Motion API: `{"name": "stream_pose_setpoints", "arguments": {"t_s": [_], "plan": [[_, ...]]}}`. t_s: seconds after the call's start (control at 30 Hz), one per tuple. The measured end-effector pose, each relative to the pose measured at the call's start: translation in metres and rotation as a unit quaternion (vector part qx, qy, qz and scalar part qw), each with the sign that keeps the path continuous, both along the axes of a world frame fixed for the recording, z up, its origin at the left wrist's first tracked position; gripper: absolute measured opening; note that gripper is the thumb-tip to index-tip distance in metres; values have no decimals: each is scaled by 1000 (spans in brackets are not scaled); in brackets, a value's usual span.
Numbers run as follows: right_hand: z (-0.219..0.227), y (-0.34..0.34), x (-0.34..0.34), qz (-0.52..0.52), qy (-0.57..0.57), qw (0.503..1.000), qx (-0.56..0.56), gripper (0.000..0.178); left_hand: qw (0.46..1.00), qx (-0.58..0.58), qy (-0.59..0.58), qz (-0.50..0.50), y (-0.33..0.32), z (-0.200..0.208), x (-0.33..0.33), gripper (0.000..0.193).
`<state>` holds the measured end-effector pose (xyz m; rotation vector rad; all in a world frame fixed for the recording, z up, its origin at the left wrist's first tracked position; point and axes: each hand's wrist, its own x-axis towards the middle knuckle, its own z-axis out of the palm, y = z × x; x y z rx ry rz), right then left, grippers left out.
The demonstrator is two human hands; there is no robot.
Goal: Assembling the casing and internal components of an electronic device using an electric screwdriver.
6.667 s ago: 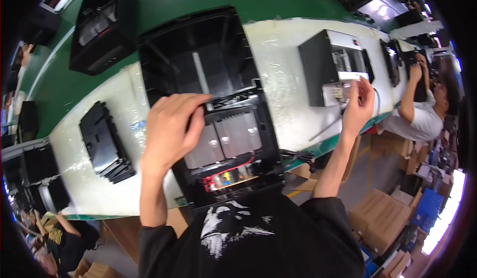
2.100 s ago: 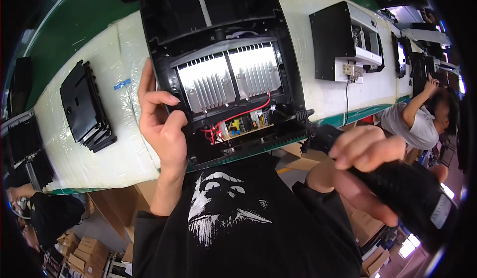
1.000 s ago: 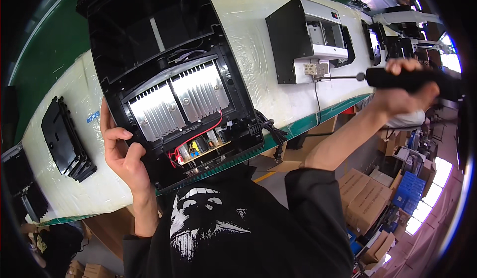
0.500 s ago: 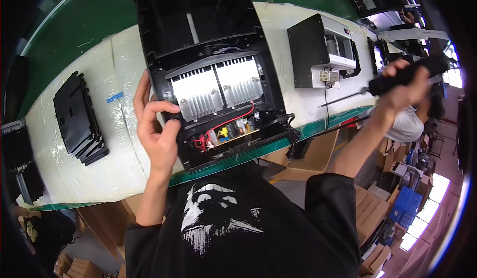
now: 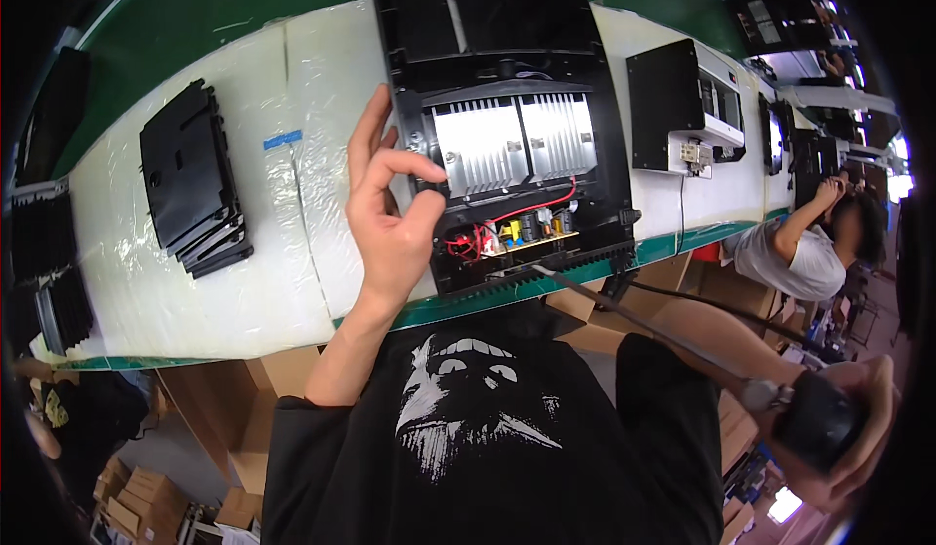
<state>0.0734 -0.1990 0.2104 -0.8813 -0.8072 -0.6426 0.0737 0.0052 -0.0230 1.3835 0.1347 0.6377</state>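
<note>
A black plastic housing (image 5: 604,145) lies open on the bench, showing two finned silver heatsinks (image 5: 480,145) and a small circuit board (image 5: 531,242) with red wires. My left hand (image 5: 395,209) is closed at the housing's left side, thumb and index finger bent over its edge, the other fingers along its outer wall. In my right hand (image 5: 853,428), at the lower right, is a black power screwdriver (image 5: 817,418). Its long bit (image 5: 634,321) points up and left, the tip appearing over the housing's near edge; whether it touches cannot be told.
Stacked black plastic panels (image 5: 190,170) lie left of the housing, near a strip of blue tape (image 5: 283,140). A black and white device (image 5: 687,106) stands to the right. Further right, a person in a white shirt (image 5: 795,253) is at the bench. Cardboard boxes (image 5: 146,501) sit below at left.
My right hand has brought the screwdriver down toward me, its bit now reaching over the housing's near edge. The view has shifted; my left hand stays at the housing's side.
</note>
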Motion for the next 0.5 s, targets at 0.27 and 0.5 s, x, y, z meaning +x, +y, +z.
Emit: {"name": "stream_pose_setpoints", "arguments": {"t_s": [0.27, 0.5], "plan": [[-55, 37, 9, 263, 115, 922, -260, 39, 997, 62, 18, 29, 11, -8, -13, 20], [-106, 42, 5, 240, 118, 903, -337, 11, 998, 66, 2, 17, 9, -7, -4, 20]]}}
